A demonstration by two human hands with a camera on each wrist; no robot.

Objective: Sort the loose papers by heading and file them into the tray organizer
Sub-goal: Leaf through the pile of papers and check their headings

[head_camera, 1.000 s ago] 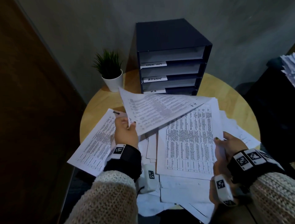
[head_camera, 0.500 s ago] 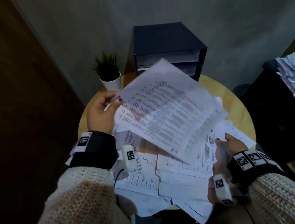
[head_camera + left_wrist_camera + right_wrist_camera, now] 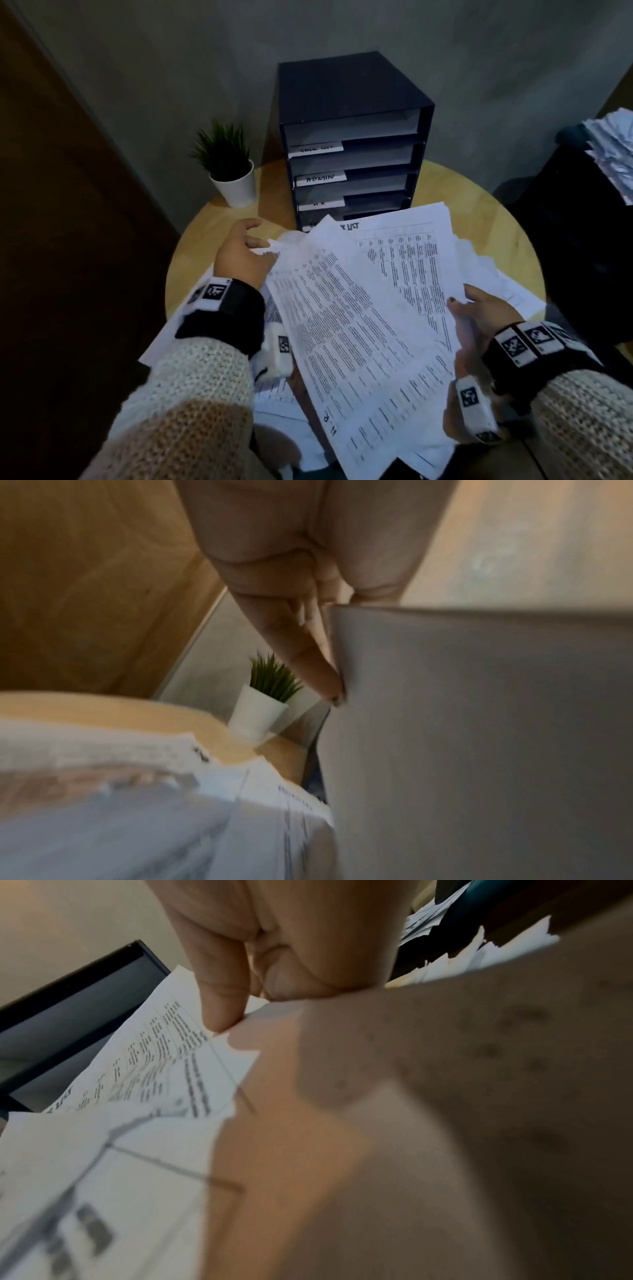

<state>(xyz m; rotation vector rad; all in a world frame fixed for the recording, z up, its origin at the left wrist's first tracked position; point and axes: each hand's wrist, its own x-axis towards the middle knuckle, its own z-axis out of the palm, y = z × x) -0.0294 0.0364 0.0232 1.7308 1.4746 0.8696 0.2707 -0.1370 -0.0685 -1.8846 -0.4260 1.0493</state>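
The dark tray organizer (image 3: pixel 352 92) stands at the back of the round table (image 3: pixel 479 212), its slots carrying white labels, one reading ADMIN (image 3: pixel 320 178). My left hand (image 3: pixel 262 250) holds the top-left corner of a printed sheet headed H R (image 3: pixel 349 342), which lies slanted over the pile. In the left wrist view one finger (image 3: pixel 301 647) lies along that sheet's edge (image 3: pixel 479 723). My right hand (image 3: pixel 460 305) grips the right edge of the sheets underneath, thumb on top. The uppermost of these is a table ending in "LIST" (image 3: pixel 411 246). The right wrist view shows the thumb (image 3: pixel 222 996) pressing on print (image 3: pixel 164 1056).
A small potted plant (image 3: pixel 233 171) sits left of the organizer. More loose papers (image 3: pixel 277 401) cover the table's near half and spread under both arms. Another paper stack (image 3: pixel 613 150) rests on dark furniture at the far right. A grey wall rises behind.
My left hand lifted a sheet off the pile, swung it up and round, then brought it down onto the sheets that my right hand holds. The right hand stayed in place.
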